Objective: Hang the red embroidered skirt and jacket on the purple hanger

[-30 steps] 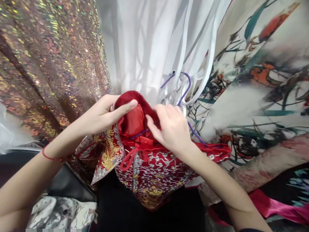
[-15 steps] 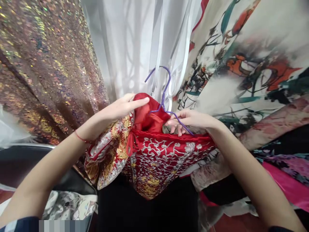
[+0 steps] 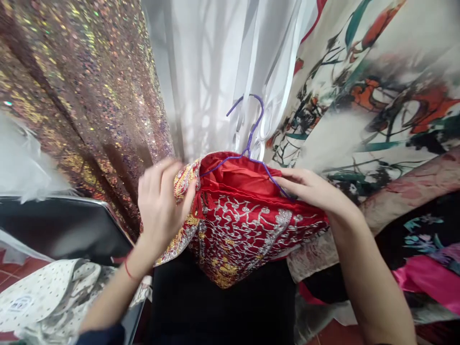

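A red embroidered garment (image 3: 244, 225), worked in silver and gold with red lining showing, hangs in front of me on a purple wire hanger (image 3: 257, 125). The hanger's arms run into its neckline, and the hook stands up above it. My left hand (image 3: 161, 191) is at the garment's left side, thumb in front of the edge and fingers curled around behind it. On the other side, my right hand (image 3: 304, 187) pinches the neckline edge by the hanger's right arm; part of its fingers is hidden in the fabric.
Sequinned cloth (image 3: 108, 86) hangs at the left, white sheer fabric (image 3: 204, 72) behind the hanger, and floral printed cloth (image 3: 345, 129) at the right. A black chair (image 3: 64, 225) stands lower left beside a dotted white cloth (image 3: 46, 292). Pink and black fabrics (image 3: 431, 282) lie lower right.
My left hand has moved from the lining's top edge down to the garment's left side. The neckline now lies wider, with the hanger's left arm inside. My right hand has shifted slightly right.
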A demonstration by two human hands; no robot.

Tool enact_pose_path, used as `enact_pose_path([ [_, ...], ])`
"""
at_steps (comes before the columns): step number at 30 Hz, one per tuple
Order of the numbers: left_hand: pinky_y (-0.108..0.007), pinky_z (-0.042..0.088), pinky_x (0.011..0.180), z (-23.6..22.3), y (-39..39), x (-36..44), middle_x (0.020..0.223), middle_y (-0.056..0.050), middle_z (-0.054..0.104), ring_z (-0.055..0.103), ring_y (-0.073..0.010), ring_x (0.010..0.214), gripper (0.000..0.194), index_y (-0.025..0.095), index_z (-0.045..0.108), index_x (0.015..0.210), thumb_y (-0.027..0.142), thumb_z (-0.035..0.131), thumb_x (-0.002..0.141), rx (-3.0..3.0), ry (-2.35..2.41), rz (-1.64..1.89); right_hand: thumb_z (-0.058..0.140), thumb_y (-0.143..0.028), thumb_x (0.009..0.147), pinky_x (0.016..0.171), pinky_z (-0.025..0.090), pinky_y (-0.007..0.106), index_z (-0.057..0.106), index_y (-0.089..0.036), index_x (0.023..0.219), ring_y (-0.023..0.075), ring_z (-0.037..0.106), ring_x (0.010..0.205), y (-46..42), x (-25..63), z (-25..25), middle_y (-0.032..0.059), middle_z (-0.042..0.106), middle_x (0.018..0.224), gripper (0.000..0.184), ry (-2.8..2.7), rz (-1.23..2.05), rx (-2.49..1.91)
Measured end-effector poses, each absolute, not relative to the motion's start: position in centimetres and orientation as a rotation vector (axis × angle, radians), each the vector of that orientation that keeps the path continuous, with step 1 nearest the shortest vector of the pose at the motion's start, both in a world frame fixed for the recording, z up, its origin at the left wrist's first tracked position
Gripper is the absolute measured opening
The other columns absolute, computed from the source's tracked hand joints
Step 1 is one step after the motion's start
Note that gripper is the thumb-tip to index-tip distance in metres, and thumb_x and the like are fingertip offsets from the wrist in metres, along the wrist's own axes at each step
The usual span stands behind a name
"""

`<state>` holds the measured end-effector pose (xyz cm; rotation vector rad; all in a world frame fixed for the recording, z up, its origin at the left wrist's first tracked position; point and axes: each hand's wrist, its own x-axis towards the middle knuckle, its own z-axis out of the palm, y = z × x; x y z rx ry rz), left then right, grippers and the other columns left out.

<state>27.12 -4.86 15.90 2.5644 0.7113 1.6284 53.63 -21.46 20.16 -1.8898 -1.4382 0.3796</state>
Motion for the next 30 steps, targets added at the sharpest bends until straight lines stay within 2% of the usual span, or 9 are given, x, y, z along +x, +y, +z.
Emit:
enact_pose_path([
  [3, -0.045, 0.053, 0.086, 7.7, -7.0, 26.1, 0.107, -0.012, 0.065, 0.064, -0.0287, 0.099, 0.034, 0.023, 0.052, 0.117, 0.038, 0.066, 0.091, 2.510, 0.876, 1.495, 0.053, -0.056, 0.094, 0.094, 0.053, 0.035, 0.075, -0.022, 0.118, 0.0269, 0.070, 0.104, -21.7, 52.6, 18.4, 0.0028, 0.077, 0.111, 0.047, -1.314, 0.327, -1.839],
  [6, -0.052, 0.052, 0.090, 1.1, -5.7, 27.4, 0.116, -0.018, 0.061, 0.062, -0.0357, 0.106, 0.052, 0.018, 0.046, 0.125, 0.048, 0.067, 0.088, 2.403, 1.157, 1.355, 0.054, -0.056, 0.094, 0.094, 0.054, 0.035, 0.073, -0.022, 0.125, 0.0280, 0.070, 0.107, -21.5, 51.9, 17.4, 0.0031, 0.077, 0.113, 0.049, -1.233, 0.341, -1.812],
  [10, -0.053, 0.048, 0.097, -2.0, -0.4, 28.4, 0.113, -0.021, 0.059, 0.058, -0.0369, 0.107, 0.046, 0.014, 0.049, 0.116, 0.044, 0.065, 0.087, 2.197, 1.441, 1.469, 0.052, -0.056, 0.096, 0.100, 0.052, 0.038, 0.070, -0.023, 0.129, 0.0298, 0.067, 0.113, -21.7, 51.5, 17.1, 0.0035, 0.075, 0.117, 0.050, -1.242, 0.309, -1.839],
  [15, -0.046, 0.043, 0.104, 0.5, 4.8, 26.9, 0.118, -0.019, 0.059, 0.053, -0.0322, 0.118, 0.023, 0.017, 0.056, 0.106, 0.030, 0.056, 0.088, 2.115, 1.418, 1.627, 0.055, -0.060, 0.094, 0.106, 0.049, 0.040, 0.071, -0.024, 0.127, 0.0296, 0.066, 0.116, -21.8, 52.3, 17.6, 0.0048, 0.074, 0.120, 0.051, -1.306, 0.413, -1.830],
  [18, -0.036, 0.047, 0.089, 3.2, 6.5, 26.4, 0.098, -0.010, 0.063, 0.059, -0.0233, 0.098, 0.008, 0.019, 0.056, 0.089, 0.023, 0.050, 0.087, 2.053, 1.328, 1.598, 0.065, -0.061, 0.086, 0.102, 0.053, 0.040, 0.075, -0.023, 0.119, 0.0290, 0.070, 0.105, -21.4, 53.0, 18.2, 0.0068, 0.077, 0.112, 0.051, -1.360, 0.700, -1.798],
  [21, -0.028, 0.044, 0.073, 6.7, 8.0, 27.0, 0.083, 0.000, 0.059, 0.055, -0.0132, 0.077, 0.017, 0.018, 0.055, 0.088, 0.031, 0.046, 0.093, 1.849, 1.283, 1.723, 0.069, -0.059, 0.084, 0.099, 0.054, 0.037, 0.077, -0.023, 0.113, 0.0279, 0.071, 0.100, -21.2, 53.3, 18.9, 0.0083, 0.077, 0.110, 0.046, -1.385, 0.857, -1.809],
  [24, -0.027, 0.038, 0.073, 10.5, 9.0, 28.0, 0.084, 0.003, 0.055, 0.053, -0.0077, 0.083, 0.039, 0.011, 0.057, 0.095, 0.043, 0.036, 0.101, 1.773, 1.248, 1.864, 0.068, -0.060, 0.085, 0.102, 0.051, 0.036, 0.079, -0.022, 0.105, 0.0273, 0.070, 0.099, -21.4, 53.1, 19.2, 0.0087, 0.077, 0.110, 0.044, -1.435, 0.863, -1.855],
  [26, -0.027, 0.035, 0.074, 12.4, 9.1, 28.4, 0.088, 0.003, 0.055, 0.053, -0.0065, 0.087, 0.046, 0.006, 0.058, 0.101, 0.044, 0.032, 0.103, 1.884, 1.190, 1.797, 0.068, -0.061, 0.084, 0.105, 0.049, 0.038, 0.080, -0.021, 0.101, 0.0283, 0.070, 0.099, -21.9, 53.0, 19.2, 0.0094, 0.078, 0.107, 0.045, -1.456, 0.826, -1.888],
  [30, -0.028, 0.033, 0.068, 12.7, 8.1, 27.8, 0.084, -0.001, 0.066, 0.059, -0.0136, 0.080, 0.026, 0.015, 0.064, 0.101, 0.034, 0.047, 0.098, 2.276, 1.219, 1.384, 0.066, -0.060, 0.086, 0.108, 0.047, 0.042, 0.078, -0.023, 0.110, 0.0303, 0.070, 0.102, -23.1, 53.1, 18.5, 0.0099, 0.077, 0.108, 0.046, -1.342, 0.750, -1.856],
])
